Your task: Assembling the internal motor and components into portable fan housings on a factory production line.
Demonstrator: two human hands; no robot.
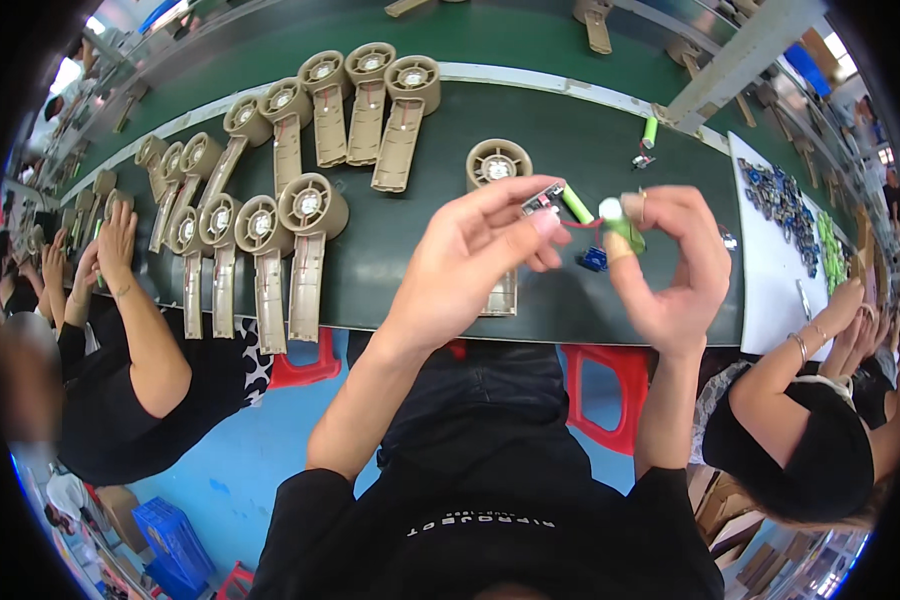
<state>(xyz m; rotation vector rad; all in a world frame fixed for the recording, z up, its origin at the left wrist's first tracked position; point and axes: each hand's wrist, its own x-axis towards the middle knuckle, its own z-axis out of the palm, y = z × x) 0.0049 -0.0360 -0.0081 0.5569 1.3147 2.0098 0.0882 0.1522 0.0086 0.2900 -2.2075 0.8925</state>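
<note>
Board pinched at left, green piece at right

The left hand (480,245) pinches a small board (543,199) between thumb and fingertips, its face turned up. The right hand (675,260) has thumb and forefinger closed on a green piece (626,236) with a white round end; blur and fingers hide its full shape. In the gap between the hands shows a smooth green cell (576,204), a thin red wire (580,224) near its lower end; where the wire ends is hard to make out. Below lies a blue part (594,260). Behind the left hand, partly covered, lies a fan (499,158) of matte beige plastic, with a round spoked head and trough-like handle. Leftward on the dark, smooth table (380,230) lie more fans (313,205); rightward, small blue boards (780,215) heap on a white sheet (760,300), cut across by a co-worker's arm (785,375)
</note>
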